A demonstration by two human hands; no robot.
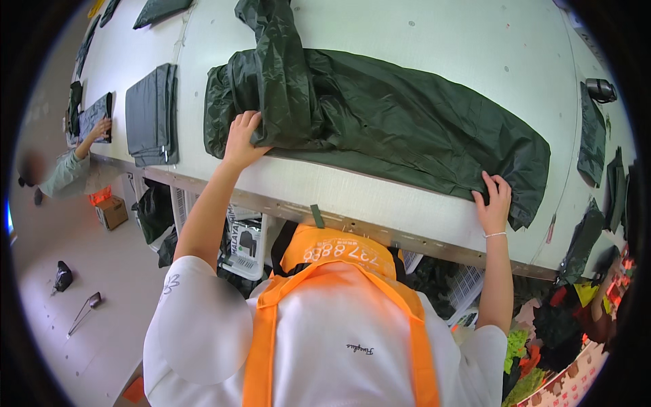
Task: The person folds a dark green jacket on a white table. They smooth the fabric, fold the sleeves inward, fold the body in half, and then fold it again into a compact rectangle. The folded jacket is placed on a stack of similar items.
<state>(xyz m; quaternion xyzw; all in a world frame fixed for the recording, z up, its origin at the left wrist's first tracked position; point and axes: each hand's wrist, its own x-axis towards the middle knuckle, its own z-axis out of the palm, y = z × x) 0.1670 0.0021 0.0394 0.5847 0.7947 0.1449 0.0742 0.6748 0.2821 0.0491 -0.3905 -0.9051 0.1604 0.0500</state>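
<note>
A dark green, shiny waterproof garment lies across the white table, folded lengthwise into a long strip. At its left part a narrow sleeve-like length crosses over it and runs toward the far side. My left hand is closed on the near edge at the left end, fingers over the cloth and thumb toward the right. Toward the right end, my right hand has bent fingers closed on the near edge, where the cloth is rumpled. Parts of both hands' fingertips are hard to make out against the folds.
A flat folded stack of dark cloth lies left on the table. Further left, a co-worker's hand touches another folded piece. Several dark folded pieces and a black round object sit at the right. White bins stand below the table edge.
</note>
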